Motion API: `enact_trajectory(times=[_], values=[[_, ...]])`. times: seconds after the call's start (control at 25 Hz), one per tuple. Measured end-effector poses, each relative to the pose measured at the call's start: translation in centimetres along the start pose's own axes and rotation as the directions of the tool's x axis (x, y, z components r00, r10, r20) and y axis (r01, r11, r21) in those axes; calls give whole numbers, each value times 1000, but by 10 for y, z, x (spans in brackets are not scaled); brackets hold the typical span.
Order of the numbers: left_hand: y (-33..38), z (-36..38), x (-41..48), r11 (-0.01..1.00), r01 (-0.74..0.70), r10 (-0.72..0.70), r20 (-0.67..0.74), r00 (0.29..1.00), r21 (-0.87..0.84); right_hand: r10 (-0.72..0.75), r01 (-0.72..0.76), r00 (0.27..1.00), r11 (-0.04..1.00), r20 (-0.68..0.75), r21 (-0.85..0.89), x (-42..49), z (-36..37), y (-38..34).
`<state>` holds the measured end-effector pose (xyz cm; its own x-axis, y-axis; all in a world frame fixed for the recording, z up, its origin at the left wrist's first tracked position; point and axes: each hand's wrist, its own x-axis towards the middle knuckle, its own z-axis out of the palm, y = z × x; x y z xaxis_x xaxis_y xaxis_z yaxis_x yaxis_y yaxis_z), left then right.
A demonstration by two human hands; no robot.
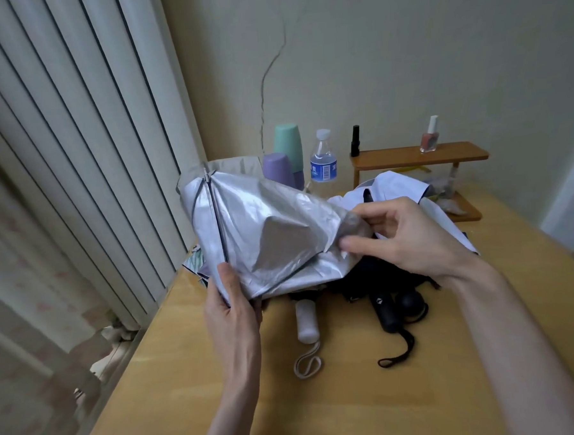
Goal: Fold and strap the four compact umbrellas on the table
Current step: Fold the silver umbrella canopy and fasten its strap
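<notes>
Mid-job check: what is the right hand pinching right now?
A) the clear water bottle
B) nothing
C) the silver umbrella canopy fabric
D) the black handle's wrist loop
C: the right hand pinches a fold of the crumpled silver umbrella canopy; the left hand grips its lower end.

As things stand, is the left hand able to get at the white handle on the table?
Probably not yet: the left hand grips the gathered end of the silver umbrella. The white handle lies in the open on the table beside it, so the way looks free once it lets go.
</notes>
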<state>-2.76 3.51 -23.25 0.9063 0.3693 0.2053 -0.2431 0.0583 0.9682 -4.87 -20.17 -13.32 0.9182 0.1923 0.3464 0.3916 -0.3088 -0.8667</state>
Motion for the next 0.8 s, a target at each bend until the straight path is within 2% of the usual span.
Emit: enact_trajectory(times=[0.12, 0.2, 0.28, 0.36, 0.44, 0.48, 0.56, 0.64, 0.72, 0.8], values=[[-3, 2, -1, 1000, -18, 18, 5, 1000, 14, 8, -1, 993, 998, -119, 57, 6, 3, 4], [-7, 4, -1, 999, -40, 39, 12, 999, 36, 38, -7, 994, 953, -98, 302, 9, 5, 13], [-9, 4, -1, 997, -44, 43, 28, 999, 63, 127, -104, 992, 831, -4, 547, 10, 11, 18], [-10, 5, -2, 997, -45, 42, 40, 998, 68, 175, -155, 984, 787, 26, 597, 11, 18, 20], [-8, 4, -2, 996, -58, 57, 24, 998, 63, 161, -164, 985, 800, 58, 577, 9, 19, 17], [-7, 3, -2, 996, -65, 64, 13, 998, 55, 133, -154, 988, 846, 78, 510, 7, 16, 16], [-6, 1, -1, 994, -86, 87, -11, 996, 69, 118, -143, 987, 955, 111, 259, 3, 8, 9], [-9, -2, 2, 987, -109, 114, -31, 993, 117, 146, -147, 985, 989, 90, 9, 2, 3, 5], [-13, -5, 5, 977, -130, 140, -48, 989, 170, 122, -122, 992, 992, 14, -26, 3, 2, 7], [-17, -7, 6, 965, -157, 173, -58, 983, 212, 106, -104, 994, 994, -36, 32, 3, 2, 9]])
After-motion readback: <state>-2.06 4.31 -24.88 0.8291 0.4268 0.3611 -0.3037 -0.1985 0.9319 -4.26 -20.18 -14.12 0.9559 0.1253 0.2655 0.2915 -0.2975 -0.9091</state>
